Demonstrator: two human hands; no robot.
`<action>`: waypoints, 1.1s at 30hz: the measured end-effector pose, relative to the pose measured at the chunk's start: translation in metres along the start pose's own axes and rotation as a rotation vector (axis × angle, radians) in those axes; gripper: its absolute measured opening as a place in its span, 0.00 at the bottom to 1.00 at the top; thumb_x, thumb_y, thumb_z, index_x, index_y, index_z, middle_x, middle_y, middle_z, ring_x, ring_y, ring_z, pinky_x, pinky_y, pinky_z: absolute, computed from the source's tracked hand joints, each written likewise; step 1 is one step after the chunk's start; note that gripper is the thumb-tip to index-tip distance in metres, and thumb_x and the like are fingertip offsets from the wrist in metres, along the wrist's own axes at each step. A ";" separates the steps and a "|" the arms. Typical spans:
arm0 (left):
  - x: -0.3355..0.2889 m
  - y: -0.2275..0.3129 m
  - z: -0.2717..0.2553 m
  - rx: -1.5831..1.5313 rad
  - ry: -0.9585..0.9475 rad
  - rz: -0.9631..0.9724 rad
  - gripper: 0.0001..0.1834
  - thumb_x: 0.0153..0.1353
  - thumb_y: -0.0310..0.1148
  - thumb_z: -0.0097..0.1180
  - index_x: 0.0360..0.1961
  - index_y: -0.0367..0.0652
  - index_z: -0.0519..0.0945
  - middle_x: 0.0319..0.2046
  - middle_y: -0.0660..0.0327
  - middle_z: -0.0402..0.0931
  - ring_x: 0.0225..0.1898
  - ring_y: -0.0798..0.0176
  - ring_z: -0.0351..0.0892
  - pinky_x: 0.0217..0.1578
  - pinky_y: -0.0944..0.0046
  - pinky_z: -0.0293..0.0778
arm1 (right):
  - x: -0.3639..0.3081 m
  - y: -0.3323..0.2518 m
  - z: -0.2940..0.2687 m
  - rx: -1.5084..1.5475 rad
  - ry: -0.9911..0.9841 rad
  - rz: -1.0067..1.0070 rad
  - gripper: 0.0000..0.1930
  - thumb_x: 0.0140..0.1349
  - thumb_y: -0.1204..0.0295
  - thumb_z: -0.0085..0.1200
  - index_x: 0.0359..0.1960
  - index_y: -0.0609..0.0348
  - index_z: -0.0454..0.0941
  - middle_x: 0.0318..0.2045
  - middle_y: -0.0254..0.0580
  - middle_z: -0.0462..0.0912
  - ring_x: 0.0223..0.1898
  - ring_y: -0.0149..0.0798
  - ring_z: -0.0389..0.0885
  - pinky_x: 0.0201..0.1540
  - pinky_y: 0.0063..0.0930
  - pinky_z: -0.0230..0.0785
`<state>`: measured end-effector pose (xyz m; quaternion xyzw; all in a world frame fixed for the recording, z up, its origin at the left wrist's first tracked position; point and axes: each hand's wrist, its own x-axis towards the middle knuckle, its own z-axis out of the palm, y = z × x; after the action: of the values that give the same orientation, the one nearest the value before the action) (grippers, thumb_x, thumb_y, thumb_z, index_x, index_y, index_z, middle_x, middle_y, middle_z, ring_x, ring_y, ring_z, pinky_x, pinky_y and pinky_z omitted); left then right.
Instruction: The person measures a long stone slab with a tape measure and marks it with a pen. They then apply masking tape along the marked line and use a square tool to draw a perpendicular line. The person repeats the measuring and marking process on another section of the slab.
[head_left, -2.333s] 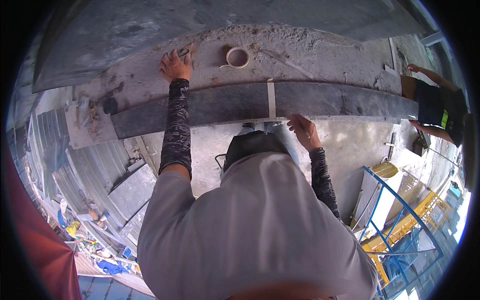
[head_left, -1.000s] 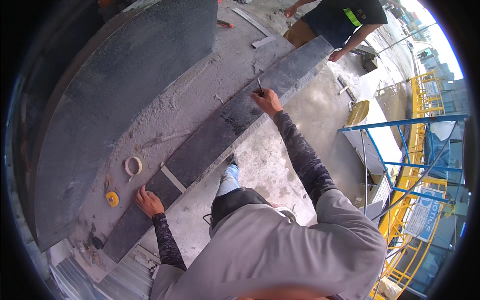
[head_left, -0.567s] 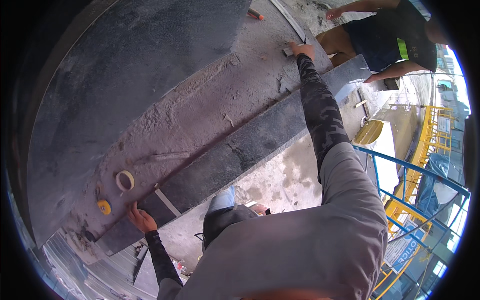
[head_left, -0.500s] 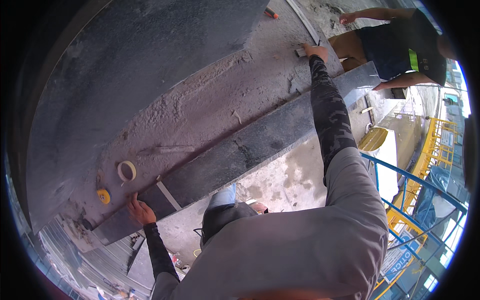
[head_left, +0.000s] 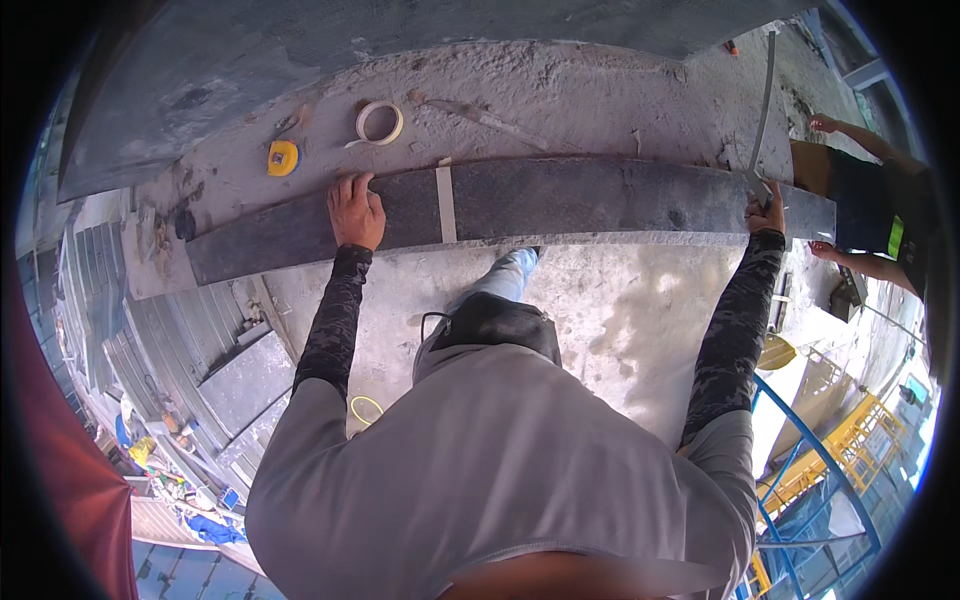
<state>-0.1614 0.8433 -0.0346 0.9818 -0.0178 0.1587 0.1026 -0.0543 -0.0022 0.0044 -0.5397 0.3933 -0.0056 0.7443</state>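
A long dark stone slab point(head_left: 560, 200) lies across in front of me, with a pale strip of tape point(head_left: 446, 205) running over its width. My left hand point(head_left: 357, 212) rests on the slab left of the strip, its fingers stretched toward the far edge. Over the slab's right part, my right hand point(head_left: 765, 212) is closed around a small grey flat piece point(head_left: 758, 186), whose exact kind I cannot make out. Just beyond that hand, a long thin grey strip point(head_left: 768, 100) runs away over the rough concrete.
A roll of masking tape point(head_left: 380, 123) and a yellow tape measure point(head_left: 283, 158) lie beyond the slab. Another large dark slab point(head_left: 400, 40) rises at the back. At the right end, a person point(head_left: 860, 200) has a hand by the slab. Blue railing point(head_left: 800, 425) stands lower right.
My view has swung, so the slab now runs nearly level. My right hand has come back from the concrete beyond onto the slab, still gripping the grey piece. The left hand stays on the slab.
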 end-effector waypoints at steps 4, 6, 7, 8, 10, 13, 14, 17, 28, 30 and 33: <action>-0.003 -0.006 0.004 0.009 -0.032 -0.012 0.18 0.64 0.33 0.59 0.55 0.48 0.83 0.53 0.53 0.78 0.63 0.42 0.75 0.69 0.40 0.67 | -0.077 0.060 0.027 0.123 0.062 0.126 0.18 0.67 0.58 0.68 0.50 0.55 0.82 0.26 0.37 0.75 0.17 0.25 0.57 0.18 0.19 0.49; -0.004 -0.008 0.005 0.010 -0.033 0.000 0.18 0.64 0.34 0.59 0.55 0.48 0.83 0.53 0.53 0.78 0.62 0.42 0.75 0.69 0.40 0.66 | -0.112 0.099 0.052 0.237 0.141 0.313 0.19 0.68 0.58 0.67 0.55 0.50 0.78 0.29 0.37 0.70 0.18 0.24 0.53 0.17 0.20 0.47; -0.005 -0.009 0.005 0.022 -0.048 -0.005 0.18 0.64 0.35 0.59 0.55 0.48 0.83 0.53 0.53 0.79 0.62 0.43 0.75 0.69 0.40 0.66 | -0.133 0.120 0.067 0.175 0.121 0.280 0.18 0.67 0.57 0.69 0.50 0.49 0.78 0.27 0.36 0.69 0.18 0.24 0.54 0.18 0.20 0.47; -0.005 -0.009 0.004 0.038 -0.025 0.004 0.18 0.65 0.37 0.59 0.55 0.49 0.83 0.52 0.53 0.79 0.61 0.43 0.76 0.69 0.41 0.66 | -0.154 0.136 0.082 0.163 0.135 0.275 0.17 0.63 0.58 0.72 0.45 0.50 0.79 0.25 0.36 0.69 0.17 0.24 0.56 0.18 0.21 0.48; -0.005 -0.009 0.004 0.034 0.007 0.009 0.17 0.65 0.37 0.59 0.54 0.49 0.83 0.51 0.53 0.80 0.61 0.43 0.76 0.70 0.40 0.66 | -0.199 0.164 0.112 0.057 0.112 0.153 0.16 0.60 0.59 0.74 0.40 0.51 0.80 0.24 0.37 0.72 0.17 0.25 0.61 0.18 0.23 0.51; -0.006 -0.011 0.005 0.034 0.029 0.006 0.16 0.66 0.39 0.58 0.53 0.49 0.84 0.50 0.54 0.81 0.61 0.44 0.77 0.70 0.40 0.65 | -0.260 0.189 0.156 -0.033 0.191 0.151 0.15 0.58 0.64 0.74 0.39 0.54 0.81 0.23 0.37 0.74 0.16 0.25 0.63 0.18 0.23 0.53; -0.006 -0.011 0.007 0.020 0.013 -0.010 0.16 0.67 0.39 0.57 0.53 0.50 0.84 0.50 0.54 0.81 0.61 0.44 0.77 0.71 0.40 0.65 | -0.277 0.198 0.170 0.019 0.174 0.146 0.16 0.57 0.65 0.75 0.39 0.57 0.81 0.23 0.37 0.74 0.15 0.25 0.62 0.18 0.22 0.53; -0.006 -0.015 0.011 0.014 -0.004 -0.027 0.16 0.68 0.40 0.57 0.54 0.52 0.83 0.50 0.55 0.81 0.62 0.45 0.77 0.71 0.39 0.64 | -0.319 0.234 0.208 0.089 0.160 0.109 0.13 0.65 0.66 0.72 0.39 0.58 0.80 0.24 0.32 0.75 0.15 0.22 0.61 0.17 0.20 0.52; 0.004 -0.029 0.011 -0.231 -0.021 0.079 0.16 0.69 0.41 0.58 0.56 0.59 0.85 0.51 0.63 0.85 0.60 0.49 0.79 0.67 0.39 0.65 | -0.491 0.424 0.370 0.119 -0.213 0.290 0.20 0.77 0.57 0.62 0.35 0.63 0.81 0.18 0.22 0.62 0.18 0.23 0.56 0.22 0.27 0.49; 0.014 -0.031 0.012 -0.240 -0.134 0.096 0.17 0.70 0.45 0.60 0.57 0.60 0.85 0.50 0.65 0.86 0.59 0.50 0.80 0.63 0.38 0.67 | -0.501 0.439 0.402 0.101 -0.223 0.278 0.21 0.78 0.57 0.61 0.34 0.65 0.81 0.18 0.23 0.63 0.18 0.23 0.57 0.22 0.27 0.49; 0.029 -0.019 0.018 -0.463 -0.247 0.186 0.21 0.72 0.54 0.60 0.59 0.58 0.85 0.50 0.67 0.86 0.58 0.49 0.80 0.59 0.37 0.69 | -0.492 0.444 0.434 0.130 -0.215 0.247 0.22 0.79 0.53 0.58 0.40 0.63 0.79 0.21 0.27 0.71 0.18 0.23 0.60 0.22 0.25 0.52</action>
<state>-0.1266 0.8585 -0.0462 0.9383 -0.1560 0.0384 0.3061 -0.3219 0.7430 -0.0219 -0.4355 0.3734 0.1183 0.8105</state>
